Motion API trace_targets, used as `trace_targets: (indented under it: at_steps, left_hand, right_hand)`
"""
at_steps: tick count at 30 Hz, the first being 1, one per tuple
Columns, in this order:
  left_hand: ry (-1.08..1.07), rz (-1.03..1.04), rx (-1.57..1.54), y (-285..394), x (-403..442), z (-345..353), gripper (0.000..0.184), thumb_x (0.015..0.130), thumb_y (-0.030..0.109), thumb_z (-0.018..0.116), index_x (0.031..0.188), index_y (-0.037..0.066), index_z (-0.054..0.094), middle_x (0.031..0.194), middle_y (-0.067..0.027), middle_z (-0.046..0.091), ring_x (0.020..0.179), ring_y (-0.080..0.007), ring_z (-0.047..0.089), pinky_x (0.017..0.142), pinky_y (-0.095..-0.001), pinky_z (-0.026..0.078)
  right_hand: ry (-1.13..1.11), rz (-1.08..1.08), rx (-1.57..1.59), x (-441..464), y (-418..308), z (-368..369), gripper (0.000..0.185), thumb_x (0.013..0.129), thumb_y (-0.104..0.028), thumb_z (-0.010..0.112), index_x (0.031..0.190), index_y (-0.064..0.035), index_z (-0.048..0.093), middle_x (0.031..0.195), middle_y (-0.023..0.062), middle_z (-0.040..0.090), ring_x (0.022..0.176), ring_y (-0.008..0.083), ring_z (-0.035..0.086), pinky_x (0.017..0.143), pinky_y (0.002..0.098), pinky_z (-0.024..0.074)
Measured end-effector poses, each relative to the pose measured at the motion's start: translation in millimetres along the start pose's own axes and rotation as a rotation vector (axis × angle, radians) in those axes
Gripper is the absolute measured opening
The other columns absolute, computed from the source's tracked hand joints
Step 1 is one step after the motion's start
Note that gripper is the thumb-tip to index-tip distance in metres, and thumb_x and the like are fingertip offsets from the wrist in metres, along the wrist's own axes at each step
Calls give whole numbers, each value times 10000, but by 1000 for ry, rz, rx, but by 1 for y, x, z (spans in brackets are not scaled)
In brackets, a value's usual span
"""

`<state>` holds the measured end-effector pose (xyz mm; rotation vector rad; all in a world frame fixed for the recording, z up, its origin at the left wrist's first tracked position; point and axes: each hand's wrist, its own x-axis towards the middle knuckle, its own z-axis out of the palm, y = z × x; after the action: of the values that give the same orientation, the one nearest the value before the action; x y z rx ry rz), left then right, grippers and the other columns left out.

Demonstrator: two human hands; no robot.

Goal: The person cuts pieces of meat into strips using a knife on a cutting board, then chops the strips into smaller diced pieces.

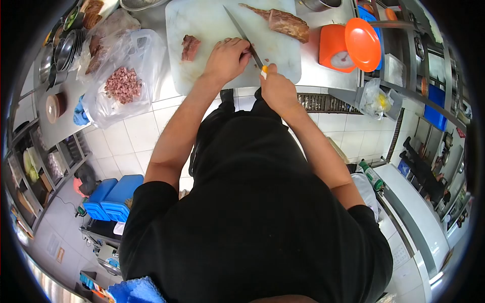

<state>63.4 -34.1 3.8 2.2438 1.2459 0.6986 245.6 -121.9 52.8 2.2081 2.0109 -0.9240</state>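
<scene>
My right hand grips the yellow-and-white handle of a kitchen knife. Its long blade points up and left across a white cutting board. Curled fingers of my left hand press down beside the blade, on what looks like a small piece of meat mostly hidden under them. Left of that hand lies a chunk of dark reddish meat. A larger brown slab of smoked-looking meat rests at the board's upper right. Tiny meat bits lie near the blade.
Diced pink meat sits on a clear plastic bag left of the board. An orange scale with an orange plate stands right. Stacked metal bowls are far left. Another person is in the background at right.
</scene>
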Motion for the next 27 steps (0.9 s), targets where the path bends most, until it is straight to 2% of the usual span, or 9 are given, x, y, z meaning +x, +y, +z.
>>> trace_targets:
  at_steps: [3,6,9,12,19,21,27]
  left_hand:
    - [-52,23,37,-4,4,-1,177,919,185,736,1044,66,700,1016,-95,735,979,-349,685,902,-476,519]
    - [-131,-22,47,-2,4,-8,198,918,180,729,1078,65,709,1046,-97,741,1023,-352,684,934,-474,517]
    - [-30,-22,-14,-3,-2,-10,230,917,182,726,1119,71,721,1061,-98,745,1069,-357,681,962,-467,515]
    - [-17,-38,-3,-6,-3,-12,224,920,171,717,1125,82,737,1068,-97,750,1092,-355,681,988,-462,511]
    - [-63,24,136,-15,0,-8,163,923,154,707,1066,92,754,1065,-81,757,1052,-346,691,998,-471,504]
    - [-97,36,168,-17,4,-10,164,918,154,713,1064,95,757,1054,-83,758,1030,-348,697,991,-474,507]
    - [-23,-16,-5,-19,-1,-14,156,909,156,733,1050,103,770,1043,-77,761,1013,-341,703,976,-478,515]
  right_hand:
    - [65,-59,23,21,-7,-1,340,1049,-265,593,1189,39,529,899,274,749,860,478,746,799,561,587]
    - [35,-62,8,31,-12,-14,341,1047,-267,596,1186,39,538,899,274,748,861,474,747,802,553,588]
    - [43,-128,-7,16,-11,-32,342,1046,-269,596,1186,39,546,898,273,749,859,469,750,794,555,591]
    - [-19,-67,-42,-6,-17,-40,339,1045,-263,597,1185,40,540,896,274,750,860,469,751,785,560,592]
    - [38,-32,17,21,-16,6,342,1039,-265,606,1174,39,530,896,279,748,859,471,751,775,557,594]
    - [59,-55,7,30,-19,0,340,1038,-266,607,1169,40,535,897,277,748,856,473,750,774,557,594]
    - [-27,-61,-21,2,-26,-41,348,1041,-267,604,1170,52,549,920,281,747,881,480,745,810,557,590]
